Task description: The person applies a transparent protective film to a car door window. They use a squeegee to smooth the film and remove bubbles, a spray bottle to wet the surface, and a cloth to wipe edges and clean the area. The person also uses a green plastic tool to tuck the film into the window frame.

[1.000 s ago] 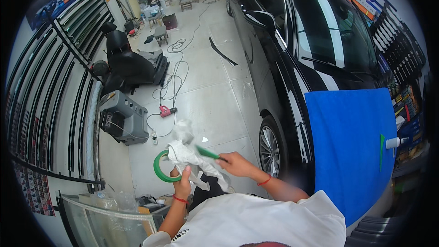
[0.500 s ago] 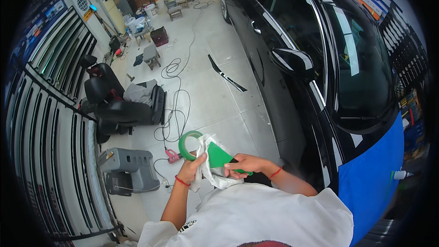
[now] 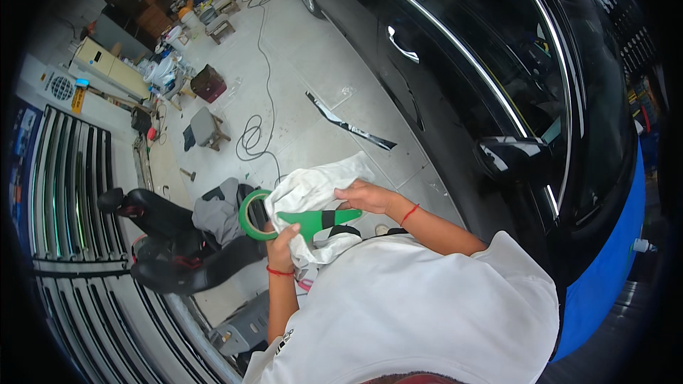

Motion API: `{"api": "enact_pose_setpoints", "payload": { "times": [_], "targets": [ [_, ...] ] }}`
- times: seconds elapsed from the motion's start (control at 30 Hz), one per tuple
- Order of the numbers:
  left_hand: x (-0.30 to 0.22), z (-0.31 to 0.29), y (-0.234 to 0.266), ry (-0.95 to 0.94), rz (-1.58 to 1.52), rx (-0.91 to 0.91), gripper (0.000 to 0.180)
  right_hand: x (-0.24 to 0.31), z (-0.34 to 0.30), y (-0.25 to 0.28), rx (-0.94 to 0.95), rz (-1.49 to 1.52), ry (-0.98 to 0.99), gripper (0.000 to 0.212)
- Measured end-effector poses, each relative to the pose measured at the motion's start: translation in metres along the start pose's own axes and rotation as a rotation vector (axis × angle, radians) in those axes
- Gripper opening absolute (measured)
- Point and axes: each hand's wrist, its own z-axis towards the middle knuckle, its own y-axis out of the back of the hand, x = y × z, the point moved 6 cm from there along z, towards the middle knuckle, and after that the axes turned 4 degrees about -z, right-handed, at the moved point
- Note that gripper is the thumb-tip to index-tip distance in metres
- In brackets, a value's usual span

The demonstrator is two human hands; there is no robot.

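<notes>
In front of my white shirt, my left hand [image 3: 282,243] is closed around a bundle. It holds a roll of green tape [image 3: 247,222], a crumpled white cloth [image 3: 313,183] and a flat green scraper [image 3: 302,222] with a black band. The scraper lies against the cloth, its tapered green handle pointing right. My right hand [image 3: 366,196] is closed on the cloth's right part, just above that handle; its fingertips are partly hidden. The lower end of the cloth hangs below my left hand.
A black car [image 3: 455,92] stands along the right, its side mirror [image 3: 509,156] sticking out near my right arm. Blue sheeting [image 3: 605,270] covers its front. On the floor lie a dark trim strip [image 3: 348,126], a cable [image 3: 268,64] and black car seats [image 3: 192,256]. A small stool [image 3: 206,128] stands farther off.
My right hand has moved from the scraper's handle up to the cloth, which now spreads wider to the upper right. The scraper has turned nearly level. The view has shifted and turned.
</notes>
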Motion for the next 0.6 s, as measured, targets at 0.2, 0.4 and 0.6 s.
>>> {"api": "enact_pose_setpoints", "payload": {
  "times": [0.2, 0.4, 0.6],
  "targets": [
    [-0.036, 0.183, 0.074, -0.075, -0.008, -0.213, 0.042, 0.118, 0.089, 0.182, -0.729, -0.150, 0.273, 0.052],
    [-0.061, 0.372, 0.081, 0.035, 0.218, -0.019, 0.029, 0.195, 0.074, 0.355, -1.664, -0.843, 0.278, 0.069],
    [-0.069, 0.530, 0.041, 0.090, 0.310, 0.195, 0.027, 0.234, 0.114, 0.423, -1.845, -1.186, -0.445, 0.070]
  ]
}}
